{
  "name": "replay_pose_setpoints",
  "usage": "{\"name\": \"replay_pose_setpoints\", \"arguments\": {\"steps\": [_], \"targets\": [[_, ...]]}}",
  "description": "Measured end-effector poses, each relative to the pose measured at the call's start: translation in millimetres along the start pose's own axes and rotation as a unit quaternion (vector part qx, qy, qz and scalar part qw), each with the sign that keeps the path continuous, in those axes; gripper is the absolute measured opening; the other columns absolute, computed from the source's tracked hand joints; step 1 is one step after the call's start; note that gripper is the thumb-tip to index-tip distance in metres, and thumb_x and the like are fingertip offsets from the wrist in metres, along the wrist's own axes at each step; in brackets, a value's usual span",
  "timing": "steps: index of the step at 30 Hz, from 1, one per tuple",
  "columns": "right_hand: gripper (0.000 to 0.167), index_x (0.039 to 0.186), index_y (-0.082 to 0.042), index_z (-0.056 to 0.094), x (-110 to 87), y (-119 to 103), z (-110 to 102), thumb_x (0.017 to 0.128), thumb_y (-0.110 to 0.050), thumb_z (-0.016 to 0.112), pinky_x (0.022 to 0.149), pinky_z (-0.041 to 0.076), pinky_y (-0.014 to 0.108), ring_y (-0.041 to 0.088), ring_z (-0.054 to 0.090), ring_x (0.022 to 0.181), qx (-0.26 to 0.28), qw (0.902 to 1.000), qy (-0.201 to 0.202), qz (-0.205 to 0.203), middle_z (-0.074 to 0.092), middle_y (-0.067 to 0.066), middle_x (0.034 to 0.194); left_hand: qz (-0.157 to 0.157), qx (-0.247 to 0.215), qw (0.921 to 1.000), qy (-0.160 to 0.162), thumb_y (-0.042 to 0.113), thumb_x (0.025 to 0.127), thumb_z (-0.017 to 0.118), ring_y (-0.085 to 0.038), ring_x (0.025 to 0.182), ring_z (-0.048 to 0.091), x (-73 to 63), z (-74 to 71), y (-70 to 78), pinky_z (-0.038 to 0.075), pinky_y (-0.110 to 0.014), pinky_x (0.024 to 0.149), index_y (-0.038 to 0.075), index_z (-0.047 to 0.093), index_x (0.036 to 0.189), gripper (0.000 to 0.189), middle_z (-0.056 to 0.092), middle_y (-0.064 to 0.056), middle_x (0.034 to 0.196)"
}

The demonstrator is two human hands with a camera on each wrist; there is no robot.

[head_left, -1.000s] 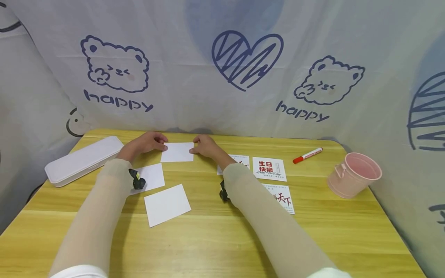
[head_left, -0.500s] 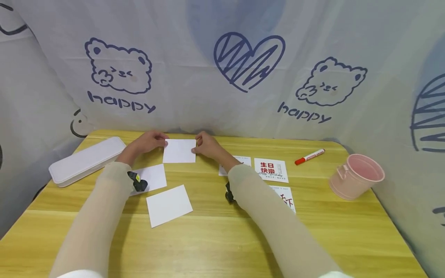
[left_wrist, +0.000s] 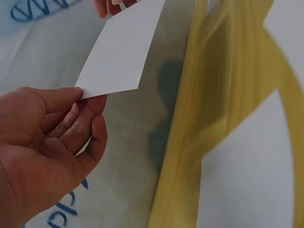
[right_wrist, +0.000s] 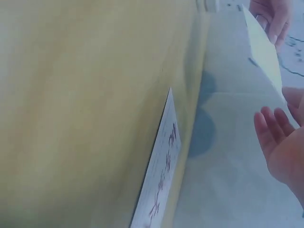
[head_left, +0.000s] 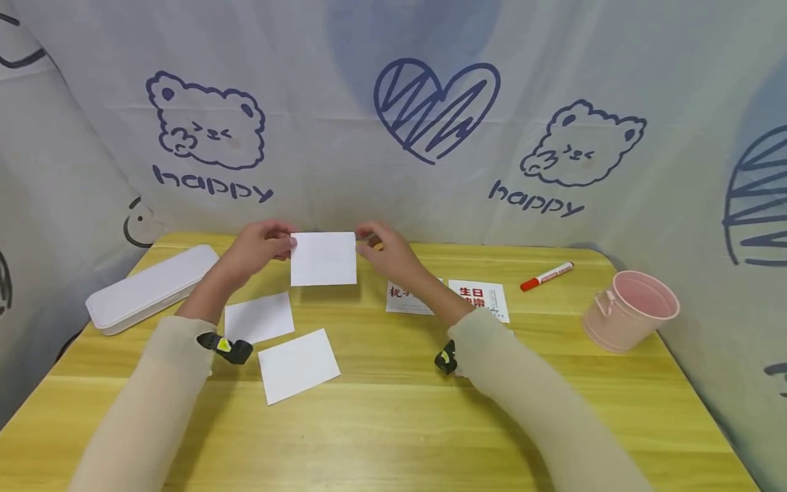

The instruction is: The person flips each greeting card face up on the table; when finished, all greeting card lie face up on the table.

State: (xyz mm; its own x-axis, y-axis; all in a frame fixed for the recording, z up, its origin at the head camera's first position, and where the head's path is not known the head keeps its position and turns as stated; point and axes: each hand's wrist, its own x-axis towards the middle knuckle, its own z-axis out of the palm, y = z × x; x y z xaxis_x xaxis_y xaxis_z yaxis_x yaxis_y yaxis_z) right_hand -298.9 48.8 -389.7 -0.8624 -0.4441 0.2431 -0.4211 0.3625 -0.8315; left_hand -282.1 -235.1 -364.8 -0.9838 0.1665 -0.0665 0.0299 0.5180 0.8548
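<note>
A blank white card [head_left: 323, 260] is raised above the far part of the table, its plain face toward the head camera. My left hand [head_left: 261, 247] pinches its left edge; the left wrist view shows the thumb of the left hand [left_wrist: 57, 128] on top and fingers beneath. At the opposite edge is my right hand [head_left: 390, 254], its thumb and forefinger parted. In the right wrist view, the right hand [right_wrist: 285, 142] has its fingers relaxed beside the card [right_wrist: 263, 52]; whether a fingertip touches it is hard to tell. Two more blank cards, one left [head_left: 258, 318] and one nearer [head_left: 299, 366], lie flat.
A white case [head_left: 154, 287] lies at the table's left. Printed cards, including a red-lettered birthday card [head_left: 476, 295], lie under and beside the right forearm. Farther right are a red-capped marker [head_left: 546, 276] and a pink bucket [head_left: 627, 311]. A patterned curtain [head_left: 332, 137] hangs behind.
The card has been lifted off the table and brought closer to the camera. My right hand's thumb and forefinger have parted at its edge. Both forearms have shifted outward, uncovering more of the left blank card.
</note>
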Motion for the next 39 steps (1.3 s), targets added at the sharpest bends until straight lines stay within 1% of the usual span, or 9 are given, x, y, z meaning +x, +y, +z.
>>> {"name": "replay_pose_setpoints", "arguments": {"steps": [7,11,14,18,25,29,33,36,39], "targets": [[0.035,0.135,-0.012,0.059,-50.6,-9,-24,0.101,-0.021,0.063,0.087,0.057,0.041,0.021,0.063,0.109,0.035,0.9988,-0.030,-0.018,0.063,0.003,0.120,0.044,-0.005,0.9987,-0.026,0.022,0.103,0.058,-0.026,0.102,0.061,-38.1,23.9,24.6,0.051,-0.039,0.098,0.006,0.058,0.130,0.031,0.062,-0.014,0.115],[0.030,0.129,-0.011,0.064,-82.0,-17,-36,0.100,-0.017,0.065,0.083,0.058,0.046,0.030,0.066,0.100,0.055,0.9981,-0.025,-0.014,0.067,0.006,0.111,0.061,-0.024,0.9970,-0.042,0.021,0.102,0.060,-0.026,0.100,0.062,-51.6,37.1,34.4,0.053,-0.036,0.094,0.006,0.060,0.127,0.029,0.062,-0.013,0.113],[0.027,0.125,-0.011,0.067,-102.4,-19,-44,0.098,-0.012,0.066,0.082,0.059,0.043,0.028,0.068,0.096,0.052,0.9978,-0.035,-0.022,0.068,0.007,0.111,0.071,-0.042,0.9948,-0.061,0.020,0.102,0.061,-0.025,0.098,0.062,-57.6,46.9,37.9,0.054,-0.035,0.091,0.007,0.061,0.125,0.027,0.063,-0.012,0.110],[0.027,0.123,-0.012,0.069,-120.7,-18,-50,0.096,-0.011,0.069,0.085,0.058,0.035,0.016,0.066,0.101,0.018,0.9967,-0.055,-0.056,0.069,0.003,0.115,0.071,-0.058,0.9917,-0.089,0.020,0.101,0.063,-0.025,0.096,0.061,-62.8,58.2,39.2,0.054,-0.039,0.091,0.007,0.062,0.124,0.026,0.063,-0.012,0.110],[0.021,0.113,-0.013,0.072,-129.7,-22,-57,0.093,-0.008,0.072,0.087,0.058,0.033,0.014,0.066,0.097,0.001,0.9928,-0.065,-0.100,0.070,-0.001,0.109,0.075,-0.071,0.9886,-0.110,0.017,0.100,0.063,-0.025,0.096,0.062,-65.7,69.8,38.0,0.054,-0.035,0.089,0.006,0.063,0.126,0.028,0.063,-0.013,0.116],[0.016,0.107,-0.013,0.075,-131.0,-26,-58,0.092,-0.008,0.073,0.082,0.058,0.030,0.011,0.066,0.092,-0.002,0.9909,-0.051,-0.124,0.072,-0.002,0.105,0.077,-0.070,0.9896,-0.098,0.021,0.098,0.067,-0.023,0.104,0.066,-66.0,73.2,34.9,0.053,-0.038,0.095,0.011,0.061,0.135,0.039,0.063,-0.012,0.129],[0.016,0.104,-0.006,0.075,-132.3,-27,-58,0.091,0.002,0.070,0.076,0.060,0.031,0.015,0.069,0.085,0.032,0.9851,-0.016,-0.168,0.072,0.007,0.100,0.093,-0.073,0.9902,-0.073,0.018,0.096,0.070,-0.026,0.118,0.063,-64.9,77.5,34.5,0.051,-0.039,0.098,0.016,0.053,0.144,0.051,0.054,-0.010,0.144],[0.015,0.102,-0.004,0.073,-132.7,-28,-58,0.091,0.005,0.068,0.071,0.059,0.031,0.017,0.068,0.080,0.039,0.9828,0.017,-0.180,0.070,0.008,0.094,0.129,-0.070,0.9883,-0.042,0.013,0.096,0.069,-0.029,0.128,0.056,-65.8,81.9,38.9,0.049,-0.042,0.101,0.016,0.052,0.144,0.052,0.046,-0.008,0.149],[0.011,0.101,-0.008,0.073,-132.9,-30,-60,0.094,-0.002,0.068,0.066,0.056,0.028,0.017,0.063,0.075,0.003,0.9852,0.049,-0.164,0.068,0.003,0.093,0.174,-0.066,0.9825,-0.013,0.012,0.095,0.069,-0.028,0.129,0.052,-70.8,87.0,47.6,0.046,-0.042,0.104,0.013,0.057,0.139,0.046,0.048,-0.007,0.142]]}}
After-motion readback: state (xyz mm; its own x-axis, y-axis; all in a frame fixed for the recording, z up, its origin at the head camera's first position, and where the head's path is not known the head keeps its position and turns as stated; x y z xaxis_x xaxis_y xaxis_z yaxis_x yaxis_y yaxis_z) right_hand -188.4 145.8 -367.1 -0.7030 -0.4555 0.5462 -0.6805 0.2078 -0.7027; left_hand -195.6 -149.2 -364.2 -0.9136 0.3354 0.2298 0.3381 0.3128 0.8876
